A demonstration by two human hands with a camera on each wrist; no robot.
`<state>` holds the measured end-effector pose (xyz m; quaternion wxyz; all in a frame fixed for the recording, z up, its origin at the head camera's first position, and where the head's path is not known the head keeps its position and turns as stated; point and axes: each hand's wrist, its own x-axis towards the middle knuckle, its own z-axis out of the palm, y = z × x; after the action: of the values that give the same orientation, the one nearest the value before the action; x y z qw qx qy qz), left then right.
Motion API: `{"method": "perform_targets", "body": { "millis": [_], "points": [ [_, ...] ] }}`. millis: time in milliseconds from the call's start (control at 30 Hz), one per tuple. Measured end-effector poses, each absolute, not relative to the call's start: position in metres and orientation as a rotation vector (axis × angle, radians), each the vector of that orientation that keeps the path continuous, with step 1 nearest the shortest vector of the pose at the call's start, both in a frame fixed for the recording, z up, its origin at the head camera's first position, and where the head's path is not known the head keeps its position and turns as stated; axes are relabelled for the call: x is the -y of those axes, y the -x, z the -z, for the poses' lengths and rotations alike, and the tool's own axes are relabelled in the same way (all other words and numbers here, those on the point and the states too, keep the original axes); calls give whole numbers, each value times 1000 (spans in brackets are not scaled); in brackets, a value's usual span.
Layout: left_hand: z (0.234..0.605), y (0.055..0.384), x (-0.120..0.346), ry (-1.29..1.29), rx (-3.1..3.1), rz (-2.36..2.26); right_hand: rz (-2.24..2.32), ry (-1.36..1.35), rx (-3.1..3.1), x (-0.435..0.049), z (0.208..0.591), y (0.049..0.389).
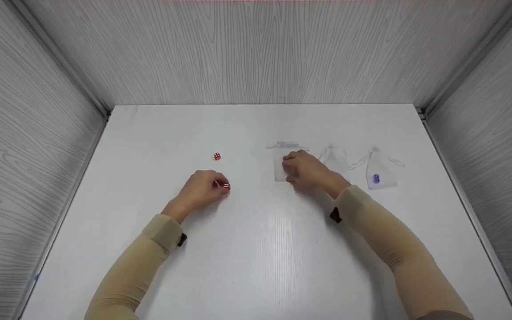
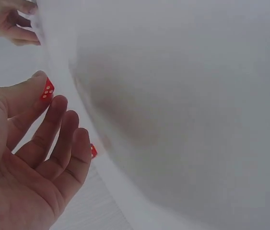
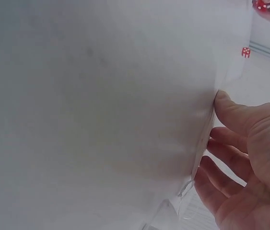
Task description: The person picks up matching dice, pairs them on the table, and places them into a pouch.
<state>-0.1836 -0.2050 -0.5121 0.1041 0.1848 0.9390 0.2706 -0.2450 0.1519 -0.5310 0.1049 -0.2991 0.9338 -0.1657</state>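
Observation:
Between thumb and index finger, my left hand [image 1: 203,189] pinches a red die [image 2: 47,89] with white pips, just above the white table. Another red die [image 1: 217,156] sits on the table a little beyond that hand. My right hand [image 1: 307,169] rests on a white sheer drawstring pouch [image 1: 280,170] lying flat. Its fingertips press on the pouch, with the thumb [image 3: 227,106] spread apart from the fingers, as the right wrist view shows. The hand covers the pouch's right part.
Just right of that hand lies a second sheer pouch [image 1: 334,156], partly hidden by the wrist. Further right is a third pouch [image 1: 385,171] with purple dice [image 1: 376,178] showing through. Grey wood-patterned walls [image 1: 256,53] enclose the table [image 1: 247,266] at the back and sides.

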Motion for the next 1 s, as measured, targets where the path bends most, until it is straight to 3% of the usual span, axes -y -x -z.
{"method": "perform_targets", "body": {
  "millis": [300,667,1000],
  "points": [
    [502,177,158,-703,-2711,-812,468,912,-2750,-151,530,245],
    [516,176,103,-947,-2636,-716,474,941,-2779,-151,533,243],
    [523,172,81,-921,-2649,-565,476,971,-2788,-153,534,244]
  ]
}}
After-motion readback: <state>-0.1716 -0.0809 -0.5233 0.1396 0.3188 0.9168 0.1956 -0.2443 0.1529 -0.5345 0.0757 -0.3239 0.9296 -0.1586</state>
